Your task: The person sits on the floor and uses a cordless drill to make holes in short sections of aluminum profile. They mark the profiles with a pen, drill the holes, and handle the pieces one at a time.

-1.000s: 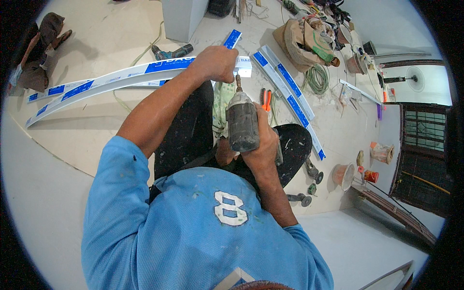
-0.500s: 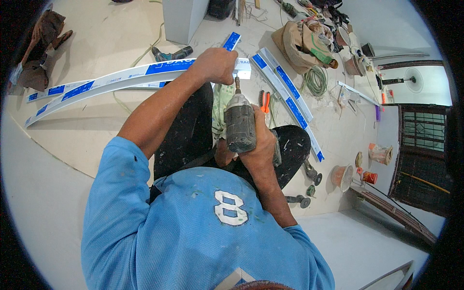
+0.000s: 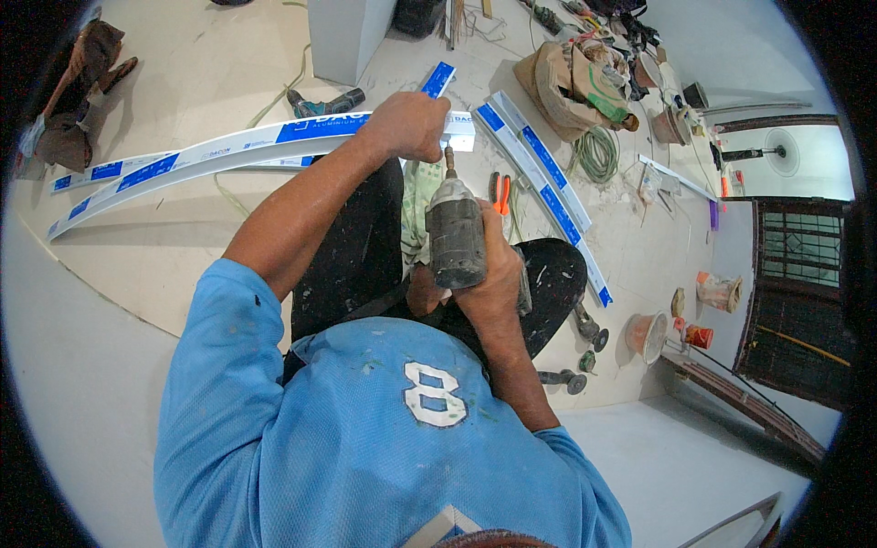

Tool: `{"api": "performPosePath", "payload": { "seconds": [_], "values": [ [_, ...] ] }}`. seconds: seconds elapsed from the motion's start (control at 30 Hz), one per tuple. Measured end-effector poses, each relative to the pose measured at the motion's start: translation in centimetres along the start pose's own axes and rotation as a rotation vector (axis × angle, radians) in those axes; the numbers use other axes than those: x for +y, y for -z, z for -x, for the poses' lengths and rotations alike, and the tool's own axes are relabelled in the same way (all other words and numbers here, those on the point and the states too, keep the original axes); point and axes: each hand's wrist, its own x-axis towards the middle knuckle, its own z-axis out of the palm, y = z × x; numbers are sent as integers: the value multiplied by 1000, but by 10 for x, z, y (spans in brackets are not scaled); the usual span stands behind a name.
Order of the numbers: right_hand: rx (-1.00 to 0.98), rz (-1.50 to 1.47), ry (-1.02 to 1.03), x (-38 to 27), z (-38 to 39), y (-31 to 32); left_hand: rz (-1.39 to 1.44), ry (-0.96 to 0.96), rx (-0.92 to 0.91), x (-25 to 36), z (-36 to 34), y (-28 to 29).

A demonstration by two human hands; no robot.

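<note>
My left hand [image 3: 413, 126] is closed around the near end of a long white metal profile [image 3: 219, 149] with blue film, which stretches away to the left. A cordless drill [image 3: 456, 239] is gripped in my right hand [image 3: 496, 263], its body upright before my chest. The drill's bit points at the profile's end, just below my left fist; whether it touches the metal I cannot tell. Another blue-and-white strip [image 3: 439, 79] shows beyond my left hand. Orange-handled pliers [image 3: 499, 193] lie on the floor right of the drill.
Two more profiles [image 3: 548, 173] lie on the floor to the right. A second drill [image 3: 325, 103] rests beyond the held profile. Farther right are a full sack [image 3: 562, 87], a coiled hose [image 3: 597, 153], grinders [image 3: 591, 329] and a bucket [image 3: 647, 336]. A white pillar [image 3: 343, 41] stands ahead.
Almost nothing differs. The drill and my right hand have shifted very slightly, while my left hand stays on the profile.
</note>
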Motion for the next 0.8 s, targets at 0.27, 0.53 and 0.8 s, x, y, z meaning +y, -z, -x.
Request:
{"api": "performPosePath", "payload": {
  "seconds": [0.27, 0.53, 0.8],
  "values": [
    [-10, -11, -6, -2, 0, 2, 2, 19, -7, 1, 1, 3],
    [-23, -20, -9, 1, -1, 2, -6, 33, 22, 5, 3, 4],
    [-13, 10, 2, 1, -1, 1, -5, 11, 54, 0, 2, -2]
  ]
}}
